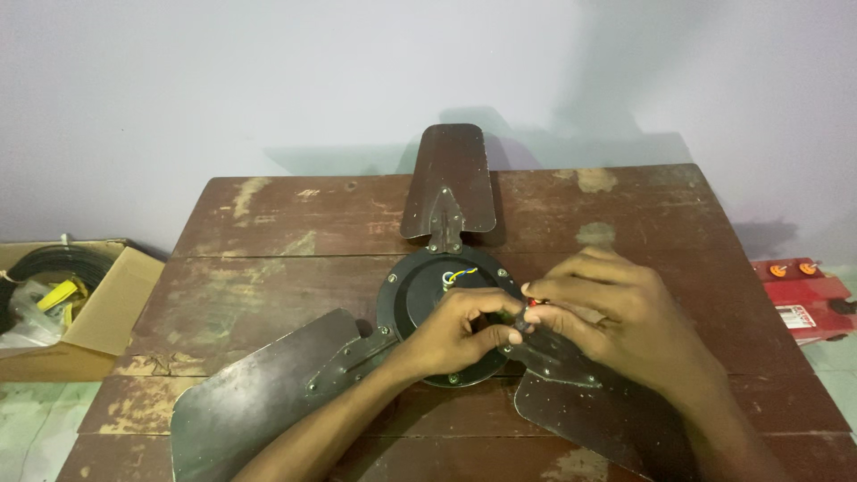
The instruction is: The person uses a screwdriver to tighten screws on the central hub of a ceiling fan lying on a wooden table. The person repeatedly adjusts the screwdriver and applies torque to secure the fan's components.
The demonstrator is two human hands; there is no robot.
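Note:
A dark brown ceiling fan lies on the wooden table [268,223], its round black motor housing [406,299] in the middle with short wires [457,278] poking out of the centre. Three blades spread out: one to the far side [449,174], one near left [259,393], one near right [589,419]. My left hand [460,330] rests on the housing, its fingers pinching at a small dark part by the right blade's bracket. My right hand [616,312] meets it there, fingertips closed on a small red-tipped piece [534,303]. What exactly each hand grips is hidden by the fingers.
An open cardboard box [98,308] with a coiled black cable and yellow bits stands on the floor at the left. A red case [808,299] lies on the floor at the right. A pale wall rises behind the table.

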